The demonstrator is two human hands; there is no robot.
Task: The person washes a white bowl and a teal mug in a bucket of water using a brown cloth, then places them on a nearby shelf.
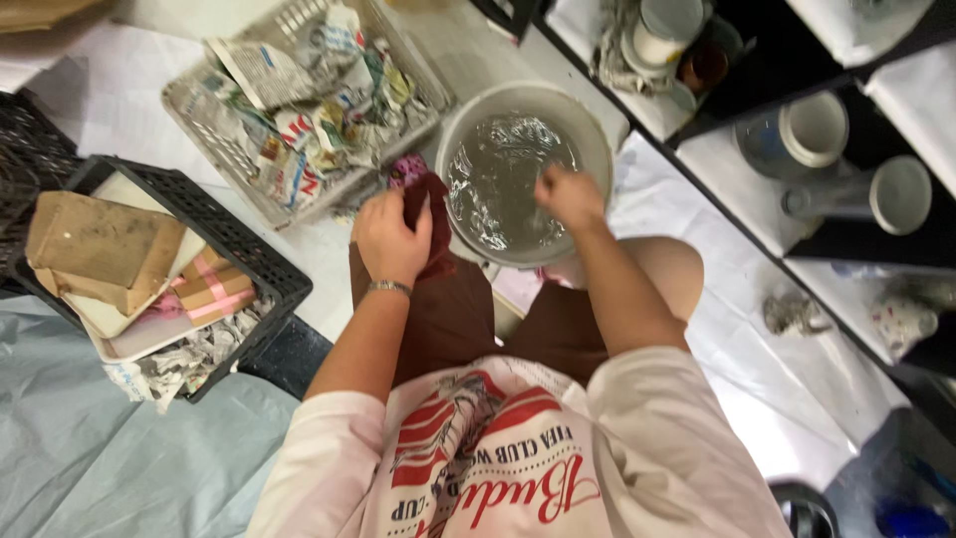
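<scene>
A round grey bucket (597, 125) of rippling water stands on the floor in front of my knees. My right hand (568, 195) hovers over the water near its near-right side, fingers curled; whether it holds anything I cannot tell. My left hand (391, 239) is just left of the bucket, closed on a dark red cloth (426, 204) that hangs against my brown shorts. A small pink crumpled thing (405, 169) lies beside the cloth.
A grey mesh basket (214, 130) of crumpled newspaper sits to the upper left. A black crate (239, 234) with cardboard pieces and shredded paper is at left. Shelves at right hold ceramic mugs (812, 130) and cylinders (876, 194).
</scene>
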